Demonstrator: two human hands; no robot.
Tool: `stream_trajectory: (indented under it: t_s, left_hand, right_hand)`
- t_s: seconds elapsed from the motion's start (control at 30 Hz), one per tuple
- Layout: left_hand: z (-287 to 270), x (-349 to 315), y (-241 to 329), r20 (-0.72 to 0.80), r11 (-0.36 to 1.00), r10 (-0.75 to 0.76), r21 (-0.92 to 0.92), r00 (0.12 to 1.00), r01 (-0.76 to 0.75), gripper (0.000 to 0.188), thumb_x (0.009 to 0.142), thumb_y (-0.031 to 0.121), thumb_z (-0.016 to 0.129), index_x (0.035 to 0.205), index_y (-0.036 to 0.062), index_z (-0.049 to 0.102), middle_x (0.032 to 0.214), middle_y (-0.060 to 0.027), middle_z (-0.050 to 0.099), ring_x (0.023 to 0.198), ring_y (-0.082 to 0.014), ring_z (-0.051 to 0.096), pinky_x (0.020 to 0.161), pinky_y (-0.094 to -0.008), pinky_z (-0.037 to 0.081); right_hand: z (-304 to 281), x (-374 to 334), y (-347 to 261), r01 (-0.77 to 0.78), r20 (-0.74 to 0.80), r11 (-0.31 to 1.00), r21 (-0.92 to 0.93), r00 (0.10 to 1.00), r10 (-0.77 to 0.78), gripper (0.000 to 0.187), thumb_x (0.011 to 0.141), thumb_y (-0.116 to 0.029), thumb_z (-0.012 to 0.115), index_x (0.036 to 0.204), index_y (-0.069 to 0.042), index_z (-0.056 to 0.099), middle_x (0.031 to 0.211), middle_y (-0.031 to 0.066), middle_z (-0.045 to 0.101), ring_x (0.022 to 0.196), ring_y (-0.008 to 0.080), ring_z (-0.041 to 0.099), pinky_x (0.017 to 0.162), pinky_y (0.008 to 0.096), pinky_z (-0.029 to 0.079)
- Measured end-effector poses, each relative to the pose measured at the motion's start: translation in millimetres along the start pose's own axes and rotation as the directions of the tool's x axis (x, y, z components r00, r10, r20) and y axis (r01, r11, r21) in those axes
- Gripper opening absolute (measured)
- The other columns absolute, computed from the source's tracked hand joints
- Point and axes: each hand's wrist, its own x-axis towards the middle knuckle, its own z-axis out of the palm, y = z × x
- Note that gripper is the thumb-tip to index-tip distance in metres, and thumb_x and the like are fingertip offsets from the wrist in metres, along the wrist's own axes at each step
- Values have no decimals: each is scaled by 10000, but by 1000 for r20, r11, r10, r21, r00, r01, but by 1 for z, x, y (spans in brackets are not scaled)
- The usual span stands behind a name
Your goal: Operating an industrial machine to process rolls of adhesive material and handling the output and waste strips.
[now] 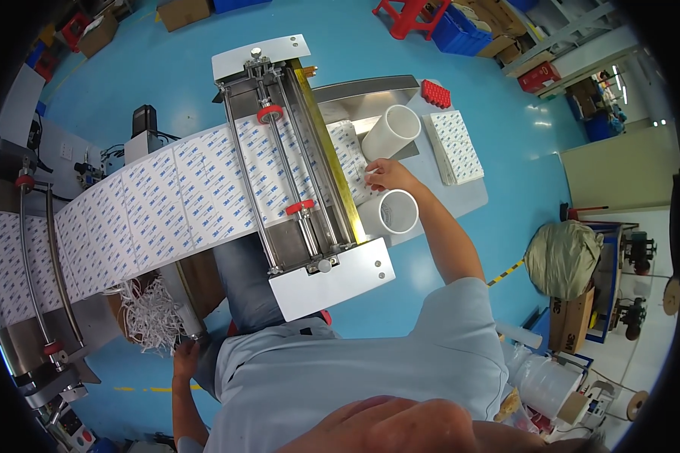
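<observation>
My right hand [389, 175] reaches to the machine's outlet side, its fingertips pinched at the edge of a white printed sheet [347, 155]. That sheet comes out from under the yellow edge of the roller machine [332, 162]. One white tube [391, 132] stands just beyond this hand and another white tube [397, 211] on the near side. Down at the lower left, my left hand [187, 355] is closed by the end of a grey roller [190, 321], beside my leg. What its fingers hold, if anything, is too small to make out.
A long web of printed liner [151, 204] runs from the left machine [34, 257] into the roller machine. White paper shreds [151, 313] hang below it. A stack of printed sheets [455, 147] and a red block [436, 93] lie on the outlet table [470, 198].
</observation>
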Motion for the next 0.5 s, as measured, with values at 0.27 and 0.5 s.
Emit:
stream_trajectory:
  t_s: [0.27, 0.5]
  left_hand:
    - [-2, -12, 3, 17, 992, -84, -93, 996, 85, 278, 822, 198, 603, 1004, -12, 594, 894, -142, 636, 842, -220, 625, 746, -315, 481]
    - [6, -15, -8, 41, 991, -96, -92, 995, 100, 265, 829, 197, 597, 1001, -5, 594, 908, -134, 638, 849, -218, 624, 758, -317, 479]
  right_hand:
    - [10, 40, -8, 170, 13, 928, -331, 984, -176, 369, 824, -211, 629, 1072, 51, 554, 919, 128, 617, 782, 171, 597, 658, 256, 477]
    - [13, 36, -5, -114, 101, 984, 136, 990, 100, 335, 813, -258, 637, 957, 43, 596, 795, 86, 608, 640, 146, 582, 584, 252, 484]
